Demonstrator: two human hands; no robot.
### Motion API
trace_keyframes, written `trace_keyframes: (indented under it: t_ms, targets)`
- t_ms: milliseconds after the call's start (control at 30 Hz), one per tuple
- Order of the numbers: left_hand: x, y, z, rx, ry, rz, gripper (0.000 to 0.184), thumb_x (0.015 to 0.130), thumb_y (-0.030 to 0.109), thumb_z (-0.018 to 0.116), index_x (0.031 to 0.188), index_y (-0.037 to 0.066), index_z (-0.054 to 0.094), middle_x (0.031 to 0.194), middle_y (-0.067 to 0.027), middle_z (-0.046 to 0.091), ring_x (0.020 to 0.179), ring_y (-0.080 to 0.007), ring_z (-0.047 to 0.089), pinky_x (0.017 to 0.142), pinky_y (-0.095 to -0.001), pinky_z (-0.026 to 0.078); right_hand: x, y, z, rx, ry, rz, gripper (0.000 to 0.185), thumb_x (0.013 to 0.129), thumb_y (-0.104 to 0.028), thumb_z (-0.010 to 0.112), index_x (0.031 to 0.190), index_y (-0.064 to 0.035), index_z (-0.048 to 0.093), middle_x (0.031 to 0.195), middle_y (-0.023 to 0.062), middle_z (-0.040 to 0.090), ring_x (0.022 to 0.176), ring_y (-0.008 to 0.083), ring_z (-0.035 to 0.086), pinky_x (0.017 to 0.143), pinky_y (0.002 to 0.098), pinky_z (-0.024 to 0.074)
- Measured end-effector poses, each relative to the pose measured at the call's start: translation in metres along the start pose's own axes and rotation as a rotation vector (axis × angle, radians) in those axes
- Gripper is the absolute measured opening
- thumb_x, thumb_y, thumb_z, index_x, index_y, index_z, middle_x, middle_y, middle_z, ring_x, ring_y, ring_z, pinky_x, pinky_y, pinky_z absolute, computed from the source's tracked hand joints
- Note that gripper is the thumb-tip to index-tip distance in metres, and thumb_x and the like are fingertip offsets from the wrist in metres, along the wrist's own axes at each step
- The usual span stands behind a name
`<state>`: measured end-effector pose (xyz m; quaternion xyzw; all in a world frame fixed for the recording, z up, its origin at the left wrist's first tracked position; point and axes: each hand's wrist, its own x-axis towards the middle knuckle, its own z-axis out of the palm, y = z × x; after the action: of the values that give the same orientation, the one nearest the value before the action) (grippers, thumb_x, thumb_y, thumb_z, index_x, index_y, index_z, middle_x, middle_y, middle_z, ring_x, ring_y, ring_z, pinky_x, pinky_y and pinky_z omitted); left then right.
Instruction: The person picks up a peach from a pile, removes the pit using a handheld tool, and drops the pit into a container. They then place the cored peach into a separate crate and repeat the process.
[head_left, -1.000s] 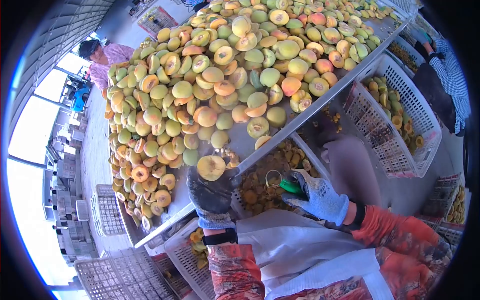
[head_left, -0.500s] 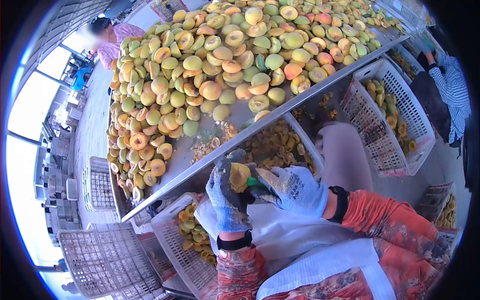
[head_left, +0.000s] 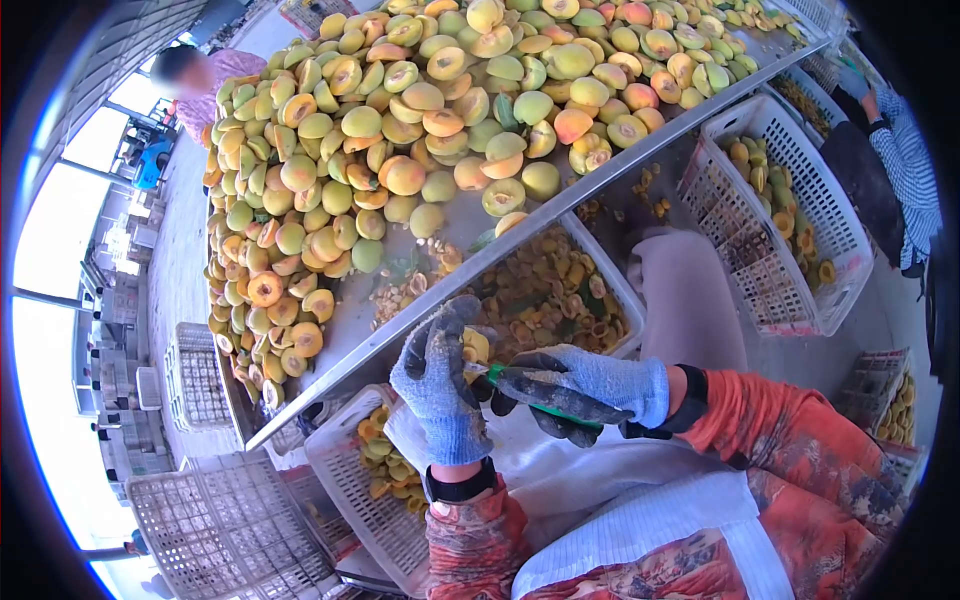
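Note:
My left hand [head_left: 440, 385], in a blue and dark glove, is closed around a halved yellow fruit [head_left: 476, 347] just below the table's metal edge. My right hand [head_left: 580, 388], gloved alike, grips a green-handled tool [head_left: 560, 412]; its metal end touches or nearly touches the fruit. Fingers hide part of the fruit and the tool's tip. Beyond both hands, a large pile of halved green-orange fruit [head_left: 400, 175] covers much of the table [head_left: 345, 345]. Small pits and scraps [head_left: 400, 295] lie near its edge.
Under the edge sits a crate of scraps [head_left: 560, 290]. White crates with fruit stand at right [head_left: 790, 215] and lower left [head_left: 375, 480]. An empty-looking crate [head_left: 225, 520] is farther left. One person [head_left: 205, 85] is at upper left, another [head_left: 905, 190] at right.
Both hands came together below the table edge, my left bringing its fruit back from the table. Since half a second ago, my right hand has turned, showing more of the green handle.

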<state>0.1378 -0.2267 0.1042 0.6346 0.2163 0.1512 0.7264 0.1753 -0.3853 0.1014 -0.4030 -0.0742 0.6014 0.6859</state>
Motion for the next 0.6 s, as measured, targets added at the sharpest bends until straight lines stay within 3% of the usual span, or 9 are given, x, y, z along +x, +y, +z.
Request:
trace_keyframes:
  t_ms: [133, 200, 267, 333, 400, 433, 467, 533, 600]
  targets:
    - [0.008, -0.002, 0.002, 0.094, 0.024, 0.012, 0.023, 0.085, 0.008, 0.052, 0.100, -0.006, 0.062, 0.096, -0.0127, 0.065, 0.078, -0.0149, 0.061, 0.067, -0.0238, 0.048, 0.005, 0.007, -0.007, -0.097, 0.023, 0.002, 0.045, 0.089, -0.047, 0.045, 0.093, -0.0043, 0.056, 0.051, -0.0001, 0.043, 0.040, 0.0097, 0.041, 0.037, 0.0228, 0.0299]
    - [0.012, -0.002, 0.008, 0.171, 0.038, -0.054, 0.023, 0.085, 0.007, 0.051, 0.101, -0.006, 0.062, 0.097, -0.0128, 0.065, 0.080, -0.0149, 0.061, 0.068, -0.0244, 0.048, 0.006, 0.013, -0.012, 0.135, -0.090, -0.035, 0.050, 0.089, -0.050, 0.043, 0.093, -0.0028, 0.058, 0.051, -0.0005, 0.043, 0.039, 0.0094, 0.040, 0.036, 0.0226, 0.0295]
    - [0.015, 0.001, 0.015, 0.248, -0.042, 0.118, 0.023, 0.084, 0.005, 0.051, 0.102, -0.006, 0.061, 0.098, -0.0130, 0.064, 0.083, -0.0153, 0.061, 0.070, -0.0250, 0.049, -0.001, 0.008, -0.008, 0.062, -0.068, 0.005, 0.051, 0.089, -0.050, 0.042, 0.096, -0.0027, 0.059, 0.051, -0.0007, 0.043, 0.039, 0.0089, 0.040, 0.036, 0.0228, 0.0290]
    - [0.025, -0.010, 0.015, 0.210, -0.104, 0.238, 0.025, 0.086, 0.010, 0.049, 0.102, -0.006, 0.061, 0.097, -0.0130, 0.064, 0.084, -0.0162, 0.061, 0.073, -0.0265, 0.049, 0.007, 0.018, -0.016, 0.323, -0.044, 0.012, 0.050, 0.090, -0.048, 0.041, 0.098, -0.0024, 0.059, 0.051, -0.0004, 0.044, 0.038, 0.0085, 0.040, 0.035, 0.0228, 0.0293]
    - [0.033, -0.016, 0.017, 0.440, -0.097, 0.726, 0.032, 0.088, 0.019, 0.048, 0.108, -0.005, 0.058, 0.096, -0.0136, 0.063, 0.084, -0.0182, 0.061, 0.072, -0.0283, 0.050, -0.002, 0.002, -0.019, 0.359, -0.083, 0.027, 0.051, 0.091, -0.048, 0.040, 0.098, -0.0015, 0.059, 0.051, -0.0003, 0.044, 0.038, 0.0082, 0.039, 0.035, 0.0225, 0.0299]
    - [0.033, -0.018, 0.018, -0.124, -0.098, 0.205, 0.042, 0.088, 0.028, 0.047, 0.116, -0.002, 0.053, 0.098, -0.0151, 0.061, 0.082, -0.0218, 0.062, 0.072, -0.0307, 0.052, -0.005, -0.003, -0.023, 0.302, -0.154, -0.037, 0.052, 0.091, -0.049, 0.039, 0.098, -0.0015, 0.059, 0.052, -0.0001, 0.045, 0.038, 0.0084, 0.040, 0.035, 0.0223, 0.0300]
    - [0.037, -0.020, 0.017, -0.120, -0.110, 0.210, 0.042, 0.088, 0.028, 0.047, 0.116, -0.002, 0.053, 0.098, -0.0151, 0.061, 0.082, -0.0218, 0.062, 0.072, -0.0307, 0.052, -0.008, -0.006, -0.026, 0.244, -0.221, -0.105, 0.053, 0.091, -0.049, 0.038, 0.099, -0.0014, 0.058, 0.053, 0.0001, 0.046, 0.038, 0.0086, 0.040, 0.035, 0.0220, 0.0301]
    - [0.044, -0.026, 0.015, -0.521, -0.116, -0.192, 0.047, 0.086, 0.032, 0.050, 0.121, -0.001, 0.047, 0.101, -0.0165, 0.059, 0.081, -0.0247, 0.062, 0.069, -0.0345, 0.053, -0.003, -0.005, -0.037, 0.276, -0.081, -0.139, 0.043, 0.091, -0.044, 0.044, 0.100, -0.0041, 0.058, 0.055, 0.0009, 0.048, 0.040, 0.0093, 0.043, 0.036, 0.0223, 0.0317]
    - [0.039, -0.025, 0.012, -0.525, -0.140, -0.231, 0.049, 0.084, 0.031, 0.051, 0.121, -0.001, 0.046, 0.103, -0.0178, 0.057, 0.082, -0.0262, 0.061, 0.068, -0.0376, 0.054, 0.008, 0.002, -0.047, -0.052, 0.323, -0.281, 0.032, 0.089, -0.037, 0.052, 0.098, -0.0069, 0.057, 0.062, 0.0014, 0.053, 0.048, 0.0108, 0.050, 0.042, 0.0241, 0.0378]
